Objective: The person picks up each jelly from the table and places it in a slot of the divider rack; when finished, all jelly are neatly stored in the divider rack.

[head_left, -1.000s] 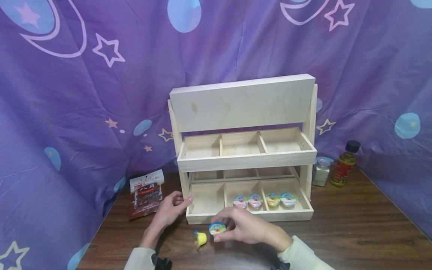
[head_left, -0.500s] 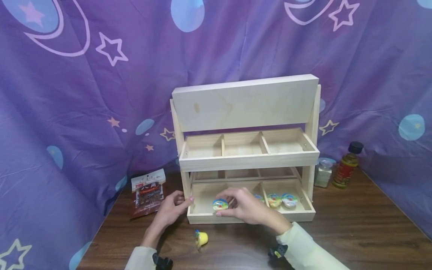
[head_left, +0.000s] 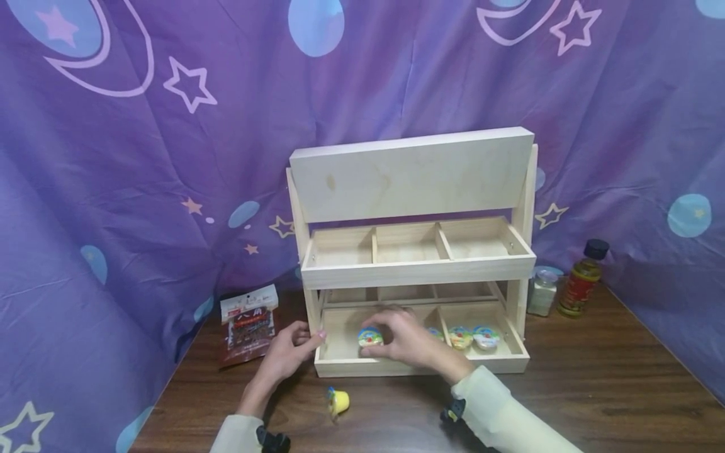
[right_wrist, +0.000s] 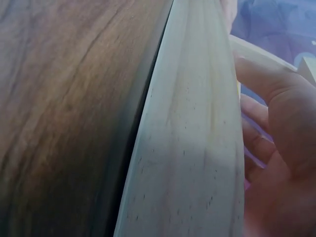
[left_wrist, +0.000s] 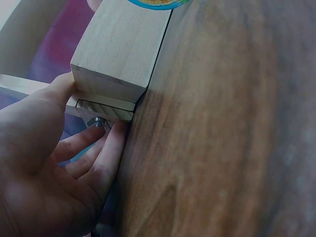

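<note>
My left hand (head_left: 286,352) grips the left end of a pale wooden rack (head_left: 416,274). In the left wrist view its fingers curl behind the post, by a metal wing nut (left_wrist: 100,122). My right hand (head_left: 404,338) reaches into the lower tray's left compartment, thumb and finger around a small jelly cup (head_left: 370,336) with a blue-edged printed lid. A yellow jelly cup (head_left: 339,401) lies on its side on the table before the rack. Two jelly cups (head_left: 485,338) sit in the lower right compartment; another jelly cup (head_left: 435,333) shows in the middle one, partly hidden by my right hand.
The upper tray (head_left: 416,272) has three compartments. Left of the rack a dark red spice packet (head_left: 247,326) stands on the brown wooden table (head_left: 600,377). To the right are a glass jar (head_left: 543,292) and a black-capped bottle (head_left: 582,280). A purple curtain (head_left: 362,94) hangs behind.
My right hand has carried the jelly cup from in front of the rack up and over the tray's front edge, into the left compartment. The left hand keeps its place.
</note>
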The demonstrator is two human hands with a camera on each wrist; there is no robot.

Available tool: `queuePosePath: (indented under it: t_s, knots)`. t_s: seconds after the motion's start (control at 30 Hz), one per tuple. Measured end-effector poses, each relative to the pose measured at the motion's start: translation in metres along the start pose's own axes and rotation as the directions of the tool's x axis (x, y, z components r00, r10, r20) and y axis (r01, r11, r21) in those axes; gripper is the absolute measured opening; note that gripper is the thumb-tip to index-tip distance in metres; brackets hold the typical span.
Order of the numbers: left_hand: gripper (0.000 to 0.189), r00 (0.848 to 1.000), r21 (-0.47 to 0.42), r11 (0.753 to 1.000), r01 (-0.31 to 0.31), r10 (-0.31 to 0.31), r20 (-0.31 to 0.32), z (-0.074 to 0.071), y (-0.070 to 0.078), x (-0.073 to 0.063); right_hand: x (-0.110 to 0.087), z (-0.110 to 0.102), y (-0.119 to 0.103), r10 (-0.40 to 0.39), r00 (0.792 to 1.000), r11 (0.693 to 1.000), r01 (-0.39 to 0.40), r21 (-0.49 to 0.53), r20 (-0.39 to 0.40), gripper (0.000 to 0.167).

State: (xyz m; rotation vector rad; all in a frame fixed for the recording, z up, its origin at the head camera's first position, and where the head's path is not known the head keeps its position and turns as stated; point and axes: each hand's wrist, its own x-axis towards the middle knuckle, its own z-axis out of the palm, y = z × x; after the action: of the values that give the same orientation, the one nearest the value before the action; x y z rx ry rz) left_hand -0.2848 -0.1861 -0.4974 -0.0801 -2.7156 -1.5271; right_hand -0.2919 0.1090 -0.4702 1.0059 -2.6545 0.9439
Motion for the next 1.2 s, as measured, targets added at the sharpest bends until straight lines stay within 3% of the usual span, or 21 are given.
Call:
queuePosePath:
  t_s: [0.3, 0.67, 0.93, 1.2]
  knots:
    - [0.054, 1.0, -0.018, 1.0, -0.01, 0.01, 0.005, 0.0, 0.001, -0.002, 0.008, 0.005, -0.001, 0.022, 0.999, 0.991, -0.017, -0.136, 0.037, 0.049]
    - [0.051, 1.0, 0.002, 1.0, -0.004, 0.004, 0.002, 0.0, 0.003, -0.001, 0.01, 0.001, -0.007, 0.051, 0.996, 0.985, -0.039, -0.165, 0.069, 0.045]
    - [0.049, 1.0, 0.012, 1.0, -0.027, 0.027, -0.002, -0.002, 0.002, -0.001, 0.012, -0.003, -0.01, 0.041, 0.998, 0.982, -0.032, -0.186, 0.048, 0.043]
    - [0.048, 1.0, 0.018, 1.0, -0.006, 0.006, -0.004, 0.0, 0.001, 0.001, 0.015, -0.004, -0.016, 0.066, 0.994, 0.978, -0.049, -0.201, 0.082, 0.043]
